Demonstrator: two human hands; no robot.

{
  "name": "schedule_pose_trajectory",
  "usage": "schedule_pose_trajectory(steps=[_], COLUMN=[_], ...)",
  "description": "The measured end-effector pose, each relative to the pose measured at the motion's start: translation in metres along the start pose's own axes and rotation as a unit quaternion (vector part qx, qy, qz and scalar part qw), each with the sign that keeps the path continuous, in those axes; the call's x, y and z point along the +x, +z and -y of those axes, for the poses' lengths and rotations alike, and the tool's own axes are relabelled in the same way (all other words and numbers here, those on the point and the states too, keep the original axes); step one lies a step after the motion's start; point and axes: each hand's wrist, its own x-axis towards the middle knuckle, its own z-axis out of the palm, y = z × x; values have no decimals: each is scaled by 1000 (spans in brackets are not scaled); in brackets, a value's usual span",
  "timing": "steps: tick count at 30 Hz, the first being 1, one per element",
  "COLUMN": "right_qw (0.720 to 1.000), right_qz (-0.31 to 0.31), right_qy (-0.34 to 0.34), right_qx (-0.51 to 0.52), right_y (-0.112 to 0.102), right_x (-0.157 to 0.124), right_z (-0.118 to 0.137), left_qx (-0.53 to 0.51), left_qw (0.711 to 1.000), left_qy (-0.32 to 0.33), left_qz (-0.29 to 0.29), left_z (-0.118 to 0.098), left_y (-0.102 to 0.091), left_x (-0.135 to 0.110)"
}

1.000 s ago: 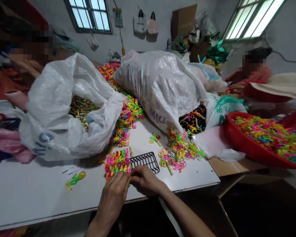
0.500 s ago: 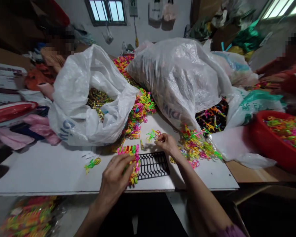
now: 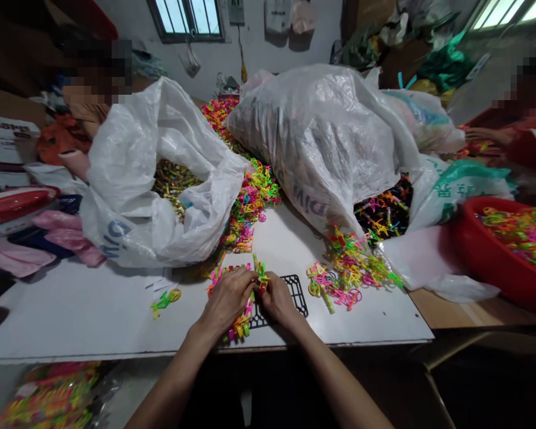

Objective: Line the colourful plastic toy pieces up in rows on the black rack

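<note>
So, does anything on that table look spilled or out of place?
Yes. Coloured plastic pieces have spilled from the torn big white sack onto the white table. One green and yellow piece lies alone, left of the left hand.

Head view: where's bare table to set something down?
Bare white table left of the loose green piece, below the open bag. Small strip right of the scattered pieces. Crowded around the black grid tray, both hands, and between bags.

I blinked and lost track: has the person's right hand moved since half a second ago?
Yes. The right hand has drawn back toward the person, from beyond the black plastic grid tray to its near-left corner, meeting the left hand.
</note>
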Motion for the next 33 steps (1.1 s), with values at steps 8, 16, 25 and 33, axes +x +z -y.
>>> schedule_pose_trajectory(steps=[8,16,25,33], right_qw=[990,992,916,981], right_qz=[80,-5,-22,9], right_qy=[-32,40,227,81], right_qx=[-115,-117,-329,177], right_y=[3,-72,-114,-50], right_x=[7,-40,-39,-32], right_z=[13,3,-25,12], left_qx=[5,26,-10,-33], left_qw=[999,995,998,998], left_qy=[22,50,25,-5], left_qz=[-49,-87,-59,-44], left_z=[4,14,11,6], left_y=[6,17,9,8], left_x=[0,-5,-2,-6])
